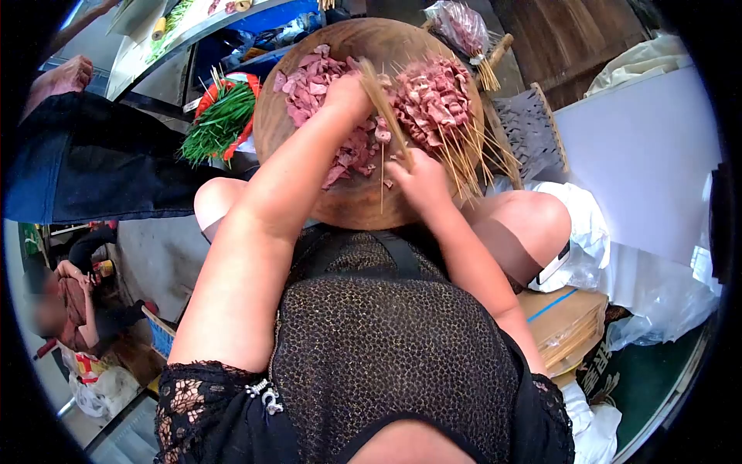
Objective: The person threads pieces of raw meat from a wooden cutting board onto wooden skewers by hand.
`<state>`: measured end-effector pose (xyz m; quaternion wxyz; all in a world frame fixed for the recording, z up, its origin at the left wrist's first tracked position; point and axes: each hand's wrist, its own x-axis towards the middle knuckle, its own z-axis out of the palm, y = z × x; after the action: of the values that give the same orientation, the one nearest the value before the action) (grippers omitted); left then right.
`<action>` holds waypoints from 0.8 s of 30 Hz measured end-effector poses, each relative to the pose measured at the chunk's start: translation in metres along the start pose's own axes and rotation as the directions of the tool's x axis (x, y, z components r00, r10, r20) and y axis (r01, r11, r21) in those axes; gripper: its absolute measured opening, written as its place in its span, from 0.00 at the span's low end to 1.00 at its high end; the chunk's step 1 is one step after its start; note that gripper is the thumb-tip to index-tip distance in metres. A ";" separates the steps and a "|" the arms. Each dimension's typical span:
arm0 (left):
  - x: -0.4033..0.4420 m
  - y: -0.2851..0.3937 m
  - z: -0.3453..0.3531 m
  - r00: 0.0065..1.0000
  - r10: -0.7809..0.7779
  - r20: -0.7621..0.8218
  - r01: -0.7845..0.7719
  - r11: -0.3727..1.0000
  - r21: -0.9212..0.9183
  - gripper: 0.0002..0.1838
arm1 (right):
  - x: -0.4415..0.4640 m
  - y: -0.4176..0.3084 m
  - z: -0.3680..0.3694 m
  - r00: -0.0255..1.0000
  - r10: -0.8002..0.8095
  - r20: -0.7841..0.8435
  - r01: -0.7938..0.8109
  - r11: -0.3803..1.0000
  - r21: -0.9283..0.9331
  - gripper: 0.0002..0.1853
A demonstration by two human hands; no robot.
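A round wooden board [363, 210] bears loose pieces of raw meat [303, 87] on its left and a heap of skewered meat [433, 97] on its right. My left hand [349, 94] is closed at the upper end of a bundle of bare sticks [386, 108], over the board's middle. Lower down, my right hand [421, 176] is closed round the bundle's other end. Between my hands and the loose meat lies a single skewer [382, 182] with meat at its top. The fingertips of my left hand are partly hidden.
Green chives [224, 116] in a red bag stand left of the board. A bag of skewers [461, 27] lies at the upper right, near a woven stool [529, 127]. Cardboard [564, 321] is stacked at the right. Another person's leg [100, 158] reaches in at the left; someone sits farther off.
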<state>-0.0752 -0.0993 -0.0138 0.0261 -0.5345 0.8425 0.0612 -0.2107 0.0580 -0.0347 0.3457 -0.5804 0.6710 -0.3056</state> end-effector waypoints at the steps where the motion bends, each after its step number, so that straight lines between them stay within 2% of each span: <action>1: -0.004 0.002 -0.009 0.997 -0.049 0.054 0.051 0.998 -0.030 0.10 | 0.000 -0.007 0.003 0.998 0.026 0.049 -0.021 0.994 -0.103 0.21; 3: -0.003 -0.012 -0.001 0.998 -0.051 0.023 0.052 0.997 -0.056 0.12 | 0.002 0.004 0.017 1.000 -0.023 -0.013 0.021 0.989 -0.149 0.21; 5: -0.015 -0.015 -0.020 0.999 -0.049 -0.023 0.043 0.977 -0.209 0.14 | 0.004 0.003 0.017 0.999 -0.020 -0.032 0.014 0.981 -0.191 0.20; 6: -0.021 -0.014 -0.031 0.985 -0.171 -0.014 0.162 0.954 -0.254 0.15 | 0.005 0.003 0.017 0.998 -0.020 -0.052 0.007 0.971 -0.238 0.20; 7: -0.014 -0.027 -0.022 0.974 -0.201 -0.102 0.176 0.962 -0.211 0.14 | 0.006 0.004 0.017 0.998 -0.021 -0.052 0.008 0.972 -0.235 0.20; 9: -0.021 -0.049 -0.015 0.942 -0.256 -0.218 0.168 0.920 -0.355 0.14 | 0.006 0.007 0.016 0.991 -0.087 -0.104 0.050 0.948 -0.313 0.17; 10: -0.027 -0.056 -0.018 0.933 -0.308 -0.188 0.171 0.837 -0.519 0.14 | 0.005 0.003 0.012 0.991 -0.057 -0.118 0.017 0.948 -0.318 0.15; 11: -0.031 -0.061 -0.020 0.925 -0.373 -0.076 0.238 0.722 -0.650 0.13 | 0.007 0.006 0.009 0.991 -0.060 -0.118 0.019 0.948 -0.319 0.15; 13: -0.044 -0.068 -0.018 0.920 -0.384 0.075 0.213 0.329 -0.920 0.12 | 0.011 0.016 0.001 0.994 -0.062 -0.090 0.017 0.902 -0.432 0.14; 14: -0.051 -0.071 -0.017 0.919 -0.388 0.073 0.212 0.328 -0.920 0.12 | 0.011 0.020 -0.002 0.991 -0.083 -0.108 0.026 0.894 -0.448 0.11; 16: -0.065 -0.074 -0.020 0.940 -0.258 0.223 0.220 -0.039 -0.975 0.14 | 0.004 0.015 -0.013 0.989 -0.101 -0.105 0.043 0.890 -0.453 0.10; 17: -0.072 -0.075 -0.021 0.940 -0.262 0.220 0.218 -0.039 -0.975 0.14 | -0.001 0.016 -0.017 0.992 -0.096 -0.082 0.049 0.890 -0.453 0.09; 19: -0.084 -0.072 -0.027 0.939 -0.188 0.288 0.227 -0.288 -0.930 0.16 | -0.010 0.019 -0.024 0.996 -0.077 -0.053 0.046 0.896 -0.443 0.09; 22: -0.097 -0.071 -0.026 0.929 -0.188 0.318 0.223 -0.401 -0.888 0.16 | -0.017 0.019 -0.030 0.999 -0.010 -0.043 -0.011 0.886 -0.463 0.10; 23: -0.098 -0.071 -0.023 0.929 -0.182 0.323 0.209 -0.462 -0.862 0.16 | -0.015 0.021 -0.031 0.999 -0.010 -0.044 -0.012 0.885 -0.465 0.10; 24: -0.099 -0.071 -0.021 0.929 -0.180 0.322 0.209 -0.463 -0.861 0.16 | -0.012 0.025 -0.031 0.994 -0.040 -0.097 -0.013 0.870 -0.493 0.10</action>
<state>0.0317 -0.0435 0.0121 -0.4139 -0.4563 0.2849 0.7344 -0.2487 0.0738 -0.0360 0.1487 -0.6375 0.7395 -0.1567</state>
